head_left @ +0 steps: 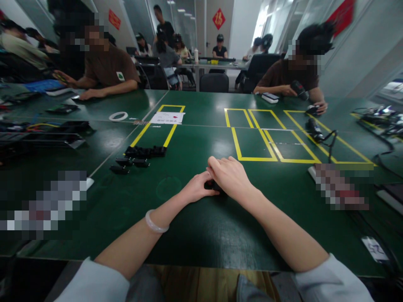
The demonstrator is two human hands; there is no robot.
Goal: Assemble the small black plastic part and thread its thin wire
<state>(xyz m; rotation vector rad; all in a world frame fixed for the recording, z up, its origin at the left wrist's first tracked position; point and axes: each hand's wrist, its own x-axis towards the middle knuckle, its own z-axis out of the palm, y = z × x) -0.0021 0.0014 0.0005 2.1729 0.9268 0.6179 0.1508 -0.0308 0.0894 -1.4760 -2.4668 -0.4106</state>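
Note:
Both my hands meet at the middle of the green table. My left hand, with a pale bangle on its wrist, and my right hand are closed together over a small black part that lies on the table; most of it is hidden under my fingers. A cluster of similar small black parts lies to the left, beyond my left hand, at the near end of a yellow taped rectangle.
Yellow tape outlines mark the table ahead and right. A white sheet and a white ring lie farther left. Black trays sit at the left edge, cables and a black tool at the right. Other people sit across the table.

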